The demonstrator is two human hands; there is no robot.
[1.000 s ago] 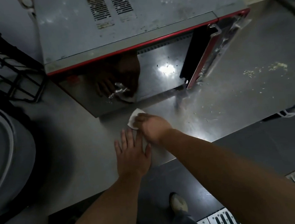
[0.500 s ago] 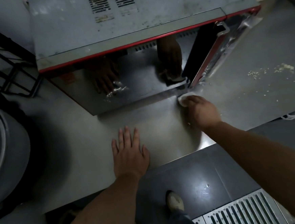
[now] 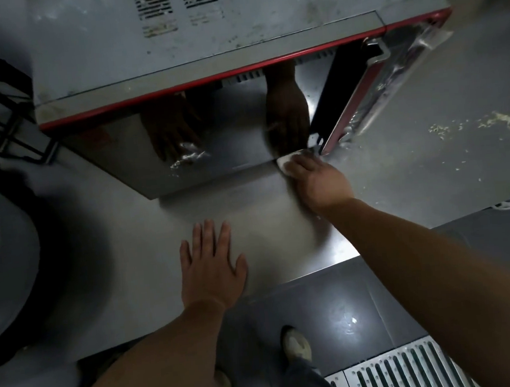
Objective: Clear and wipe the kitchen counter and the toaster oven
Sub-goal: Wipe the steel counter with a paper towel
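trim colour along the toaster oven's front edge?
Red. The trim strip edges the grey metal toaster oven; it shows clearly in the head view.

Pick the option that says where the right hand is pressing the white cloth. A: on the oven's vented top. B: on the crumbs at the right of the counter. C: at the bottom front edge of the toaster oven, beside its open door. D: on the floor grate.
C: the right hand holds the white cloth at the lower front edge of the toaster oven, next to the open door.
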